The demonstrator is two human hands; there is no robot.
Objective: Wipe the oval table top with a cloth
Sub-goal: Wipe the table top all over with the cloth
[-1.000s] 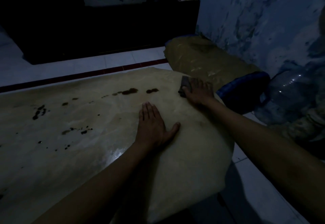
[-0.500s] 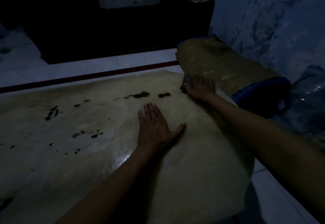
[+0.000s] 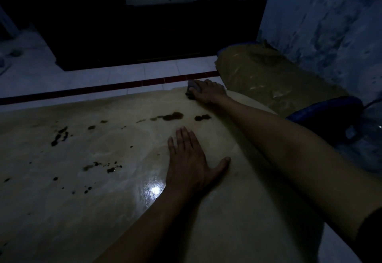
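Pale, glossy stone or laminate makes up the oval surface (image 3: pixel 103 211), and a bright glare spot just beside the left hand (image 3: pixel 190 165) suggests it is wet or slick there. That left hand lies flat, palm down, fingers spread apart and clamped on nothing, bracing the person's weight. The right hand (image 3: pixel 208 92) is stretched to the far rim of the surface, its grip pressed down on a small dark cloth (image 3: pixel 193 89) whose edge peeks out past the fingertips.

Dark stains (image 3: pixel 171 116) lie between the two hands, nearer the cloth, with more blotches and specks scattered well to the left of the left hand. None of these looks wiped yet, so most of the job seems to remain.

The risks, as I judge them: the cloth sits right at the far rim, so an outward stroke could push it off onto the tiled floor (image 3: pixel 103 81). The braced left hand could slide on the shiny patch while the body leans far forward. A small cloth dragged through the stains may smear them rather than lift them. The dim light could hide missed spots.
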